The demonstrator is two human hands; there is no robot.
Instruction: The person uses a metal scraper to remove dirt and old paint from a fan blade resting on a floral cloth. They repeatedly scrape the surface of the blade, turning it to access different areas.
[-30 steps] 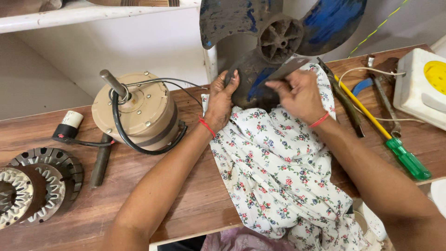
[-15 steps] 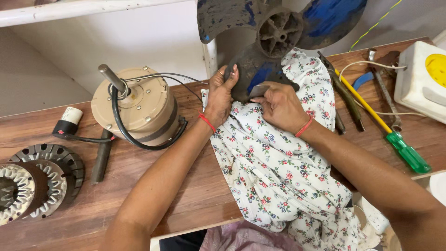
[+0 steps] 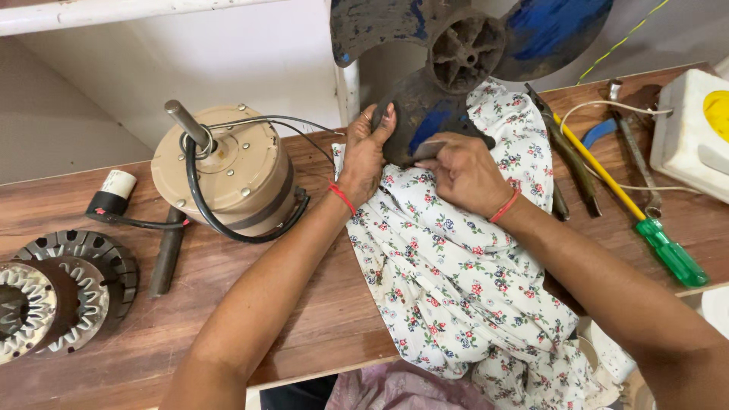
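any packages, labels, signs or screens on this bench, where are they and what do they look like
No packages, signs or screens.
White box: far right edge of the bench, blocky, with a round yellow patch on top that may be a label; cut off by the frame.
Small cylinder: left of the motor, white top half that may be a label, black bottom half, on a black cable.

- My fan [image 3: 456, 45] runs off the top edge; two blades are cropped.
- My right hand [image 3: 463, 171] hides whatever it holds against the lower blade.
- The white box [image 3: 687, 129] is cut off at right.
- The stators [image 3: 53, 292] are clipped at left.
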